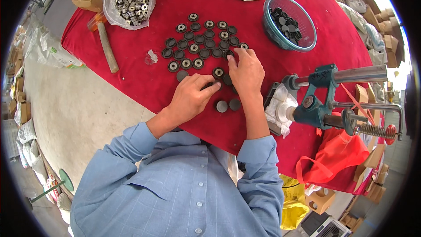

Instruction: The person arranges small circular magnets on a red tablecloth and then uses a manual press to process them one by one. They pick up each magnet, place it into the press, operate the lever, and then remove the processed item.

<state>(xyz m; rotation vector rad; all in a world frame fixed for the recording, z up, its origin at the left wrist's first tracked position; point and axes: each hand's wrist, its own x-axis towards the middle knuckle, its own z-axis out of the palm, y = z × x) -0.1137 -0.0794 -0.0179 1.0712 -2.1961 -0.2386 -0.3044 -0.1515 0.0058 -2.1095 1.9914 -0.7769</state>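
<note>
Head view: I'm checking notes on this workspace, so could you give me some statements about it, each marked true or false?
1. The hammer lies to the left of the black discs spread on the red table. True.
2. The round basket is yellow. False: it is blue-green.
3. The clear bag near the hammer holds small metal rings. True.
4. The green machine stands to the left of the left hand. False: it stands to the right of the right hand.
5. All the spread discs have bare centers. False: several have a metal ring in the middle.
</note>
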